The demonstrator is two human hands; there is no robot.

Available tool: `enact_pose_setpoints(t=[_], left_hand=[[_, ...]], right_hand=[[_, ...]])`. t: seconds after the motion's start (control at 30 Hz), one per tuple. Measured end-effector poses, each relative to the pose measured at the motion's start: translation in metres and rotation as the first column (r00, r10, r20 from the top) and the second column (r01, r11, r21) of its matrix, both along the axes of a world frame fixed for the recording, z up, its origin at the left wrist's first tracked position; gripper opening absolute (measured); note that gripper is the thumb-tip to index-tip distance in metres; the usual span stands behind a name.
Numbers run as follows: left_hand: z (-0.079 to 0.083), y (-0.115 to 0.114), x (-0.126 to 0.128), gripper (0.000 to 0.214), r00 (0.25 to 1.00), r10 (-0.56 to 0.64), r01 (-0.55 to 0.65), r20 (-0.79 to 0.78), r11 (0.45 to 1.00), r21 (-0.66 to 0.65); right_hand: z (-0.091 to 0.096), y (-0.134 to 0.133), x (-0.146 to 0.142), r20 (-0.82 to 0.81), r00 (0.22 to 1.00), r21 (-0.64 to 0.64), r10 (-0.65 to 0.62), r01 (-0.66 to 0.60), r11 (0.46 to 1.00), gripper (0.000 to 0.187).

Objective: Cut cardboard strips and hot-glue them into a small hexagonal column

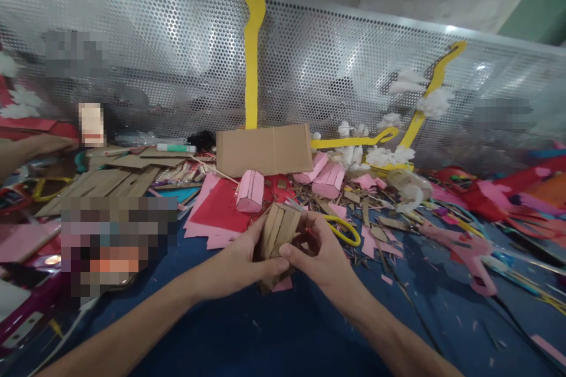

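Observation:
A small box-like piece of folded cardboard (279, 230) is held up over the blue table. My left hand (245, 262) is closed round its left side, thumb across the front. From the right, my right hand (316, 247) grips the same piece, its thumb pressed on the lower front. Just behind stands a pink paper-covered block (250, 191) with dark edge lines. Red paper (221, 209) and pink sheets lie beyond my left hand. The yellow handle of scissors (347, 231) shows beside my right hand.
A cardboard panel (265, 150) with a tall yellow hook shape (252, 59) stands before a perforated metal screen (177, 41). Cardboard strips (119, 182) lie left; a pink glue gun (469, 250) with its cord lies right. Scraps litter the table. Another person's arm (30, 150) reaches in at left.

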State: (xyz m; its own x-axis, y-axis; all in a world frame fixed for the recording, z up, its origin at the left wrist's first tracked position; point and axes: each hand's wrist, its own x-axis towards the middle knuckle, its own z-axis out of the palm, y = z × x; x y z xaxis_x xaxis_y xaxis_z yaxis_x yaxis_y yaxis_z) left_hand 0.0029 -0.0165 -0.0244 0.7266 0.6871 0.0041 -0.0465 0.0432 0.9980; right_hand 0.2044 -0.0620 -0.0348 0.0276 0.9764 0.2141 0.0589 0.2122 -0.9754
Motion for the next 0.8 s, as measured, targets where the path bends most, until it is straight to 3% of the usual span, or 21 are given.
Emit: enact_pose_setpoints(t=[0.17, 0.37, 0.47, 0.53, 0.8], left_hand=[[0.0, -0.001, 0.001, 0.083, 1.0, 0.008, -0.009, -0.018, 0.998, -0.063], [0.004, -0.009, 0.002, 0.08, 0.995, -0.093, 0.083, -0.039, 0.975, -0.207], [0.008, -0.011, 0.002, 0.089, 0.991, -0.102, 0.078, -0.087, 0.967, -0.244], [0.008, -0.011, 0.002, 0.093, 0.993, -0.093, 0.072, -0.071, 0.962, -0.263], [0.009, -0.009, 0.005, 0.066, 1.0, -0.008, 0.01, 0.021, 0.994, -0.112]], right_hand=[[0.01, -0.003, 0.001, -0.023, 0.999, 0.0, 0.037, -0.037, 0.999, 0.054], [0.015, -0.004, 0.001, 0.007, 0.997, 0.063, 0.082, -0.082, 0.995, 0.046], [0.015, -0.004, 0.0, -0.016, 0.985, 0.022, 0.17, -0.169, 0.985, 0.046], [0.013, -0.003, 0.0, -0.053, 0.985, 0.015, 0.163, -0.162, 0.987, 0.046], [0.009, 0.002, 0.002, -0.135, 0.991, -0.003, 0.018, -0.018, 1.0, 0.05]])
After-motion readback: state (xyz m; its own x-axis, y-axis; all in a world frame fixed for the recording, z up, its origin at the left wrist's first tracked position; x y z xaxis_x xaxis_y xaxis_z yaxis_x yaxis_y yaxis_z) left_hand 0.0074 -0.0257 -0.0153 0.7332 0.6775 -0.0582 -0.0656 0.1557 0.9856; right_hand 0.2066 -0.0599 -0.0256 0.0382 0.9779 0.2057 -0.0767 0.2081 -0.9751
